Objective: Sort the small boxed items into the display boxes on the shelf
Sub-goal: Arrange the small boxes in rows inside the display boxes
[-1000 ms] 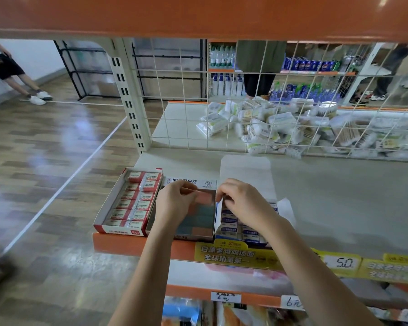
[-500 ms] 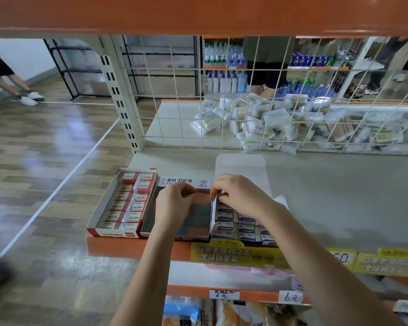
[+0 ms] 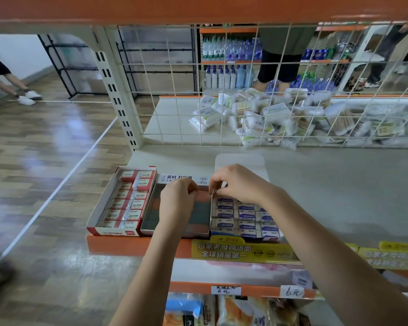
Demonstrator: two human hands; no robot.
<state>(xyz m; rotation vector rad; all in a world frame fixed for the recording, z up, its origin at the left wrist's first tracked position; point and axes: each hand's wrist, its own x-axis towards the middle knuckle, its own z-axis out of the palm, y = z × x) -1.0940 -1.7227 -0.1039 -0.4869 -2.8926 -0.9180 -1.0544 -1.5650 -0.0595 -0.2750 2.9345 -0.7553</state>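
glossy wood-plank floor with a white line stretches left to a white wall, while a wire grid backs the orange-edged shelf, with far racks of bottles behind.

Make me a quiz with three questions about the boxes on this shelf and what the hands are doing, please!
1. Where is the red display box?
A. left of the middle box
B. right of the blue eraser box
C. on the floor

2. What colour is the shelf edge?
A. green
B. orange
C. black

3. What are the hands doing?
A. hanging by the person's sides
B. waving in the air
C. both down at the back of the middle box

Answers: 1 A, it sits leftmost of the three boxes. 2 B, the front strip is orange. 3 C, the left hand and right hand have curled fingers there; what they pinch is unclear.
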